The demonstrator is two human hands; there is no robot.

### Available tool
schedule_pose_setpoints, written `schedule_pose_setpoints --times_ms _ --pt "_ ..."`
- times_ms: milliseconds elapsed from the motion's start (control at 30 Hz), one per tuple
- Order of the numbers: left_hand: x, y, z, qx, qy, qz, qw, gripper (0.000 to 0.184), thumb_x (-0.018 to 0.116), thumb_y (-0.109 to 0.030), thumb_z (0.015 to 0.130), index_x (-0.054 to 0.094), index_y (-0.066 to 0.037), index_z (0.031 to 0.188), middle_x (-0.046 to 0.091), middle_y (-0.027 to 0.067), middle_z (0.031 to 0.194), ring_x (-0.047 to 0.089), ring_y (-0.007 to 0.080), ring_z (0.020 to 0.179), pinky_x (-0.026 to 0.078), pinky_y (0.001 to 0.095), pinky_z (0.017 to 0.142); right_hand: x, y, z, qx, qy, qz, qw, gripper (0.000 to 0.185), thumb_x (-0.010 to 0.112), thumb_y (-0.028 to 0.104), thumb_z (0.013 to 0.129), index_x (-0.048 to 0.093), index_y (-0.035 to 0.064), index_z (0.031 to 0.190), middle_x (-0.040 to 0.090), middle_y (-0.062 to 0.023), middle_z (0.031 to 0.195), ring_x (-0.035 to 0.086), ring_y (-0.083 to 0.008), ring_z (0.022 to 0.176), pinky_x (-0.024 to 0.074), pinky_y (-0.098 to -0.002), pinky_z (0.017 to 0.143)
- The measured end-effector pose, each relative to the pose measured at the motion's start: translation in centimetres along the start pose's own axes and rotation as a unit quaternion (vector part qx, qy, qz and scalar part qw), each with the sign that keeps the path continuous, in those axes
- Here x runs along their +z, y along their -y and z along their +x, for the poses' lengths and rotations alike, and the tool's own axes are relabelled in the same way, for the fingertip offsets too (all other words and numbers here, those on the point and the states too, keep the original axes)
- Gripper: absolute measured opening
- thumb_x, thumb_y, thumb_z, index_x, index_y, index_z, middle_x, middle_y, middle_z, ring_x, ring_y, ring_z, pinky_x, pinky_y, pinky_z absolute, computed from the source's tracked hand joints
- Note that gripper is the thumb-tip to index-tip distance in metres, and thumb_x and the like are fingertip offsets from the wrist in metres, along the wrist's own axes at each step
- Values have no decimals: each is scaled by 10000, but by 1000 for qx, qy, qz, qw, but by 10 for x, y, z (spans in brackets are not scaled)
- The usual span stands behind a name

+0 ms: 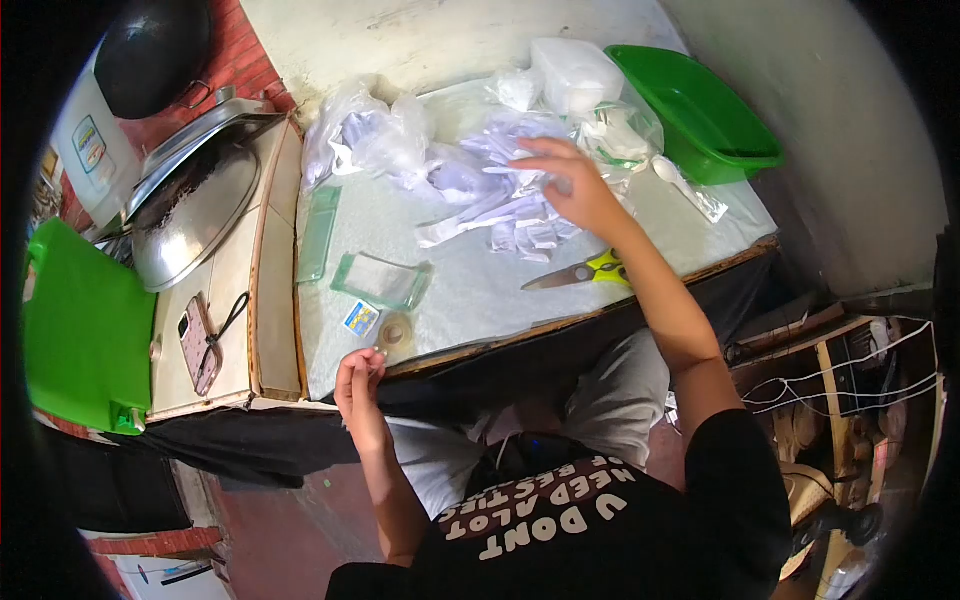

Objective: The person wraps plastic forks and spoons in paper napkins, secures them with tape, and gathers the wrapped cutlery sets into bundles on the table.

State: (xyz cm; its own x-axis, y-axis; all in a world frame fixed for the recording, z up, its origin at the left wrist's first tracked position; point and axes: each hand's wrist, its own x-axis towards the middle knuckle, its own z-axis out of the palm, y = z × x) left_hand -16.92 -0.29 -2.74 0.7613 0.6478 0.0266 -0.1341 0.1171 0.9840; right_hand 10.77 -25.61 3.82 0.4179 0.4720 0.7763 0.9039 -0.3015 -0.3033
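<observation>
My right hand (578,188) reaches over a pile of white paper-like strips (520,215), its fingers apart and nothing visible in them. Scissors with yellow-green handles (606,267) lie just below that hand, blades pointing left. At the front edge of the table, my left hand (360,392) is closed, fingertips pinched together; whatever may be between them is too small to make out. Close beyond it are a roll of clear tape (396,332) and a small blue-and-yellow box (361,319). A clear greenish plastic packet (381,281) lies a little farther back.
Clear plastic bags (385,140) sit behind the strips. A green basin (694,120), a white plastic container (577,75) and a white spoon (677,177) stand or lie at the back right. Left are a phone (198,345), a metal lid (195,220) and a tiled ledge (272,310).
</observation>
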Motion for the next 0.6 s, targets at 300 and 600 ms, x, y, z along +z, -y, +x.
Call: schedule_pose_setpoints --times_ms 300,600 --pt "-12 11 7 -9 -3 -14 1000 235 500 -229 945 595 -16 979 600 43 916 570 122 888 441 252 823 -45 -137 -32 266 -53 -246 931 199 576 90 758 680 41 920 658 -178 852 644 -325 787 507 -381 744" --pt "-21 27 7 5 8 -66 998 307 548 -261 920 557 7 1067 574 79 1037 550 180 993 424 331 928 -38 -195 -54 293 18 -272 917 163 654 179 737 713 65 837 670 -166 823 649 -309 759 504 -390 735"
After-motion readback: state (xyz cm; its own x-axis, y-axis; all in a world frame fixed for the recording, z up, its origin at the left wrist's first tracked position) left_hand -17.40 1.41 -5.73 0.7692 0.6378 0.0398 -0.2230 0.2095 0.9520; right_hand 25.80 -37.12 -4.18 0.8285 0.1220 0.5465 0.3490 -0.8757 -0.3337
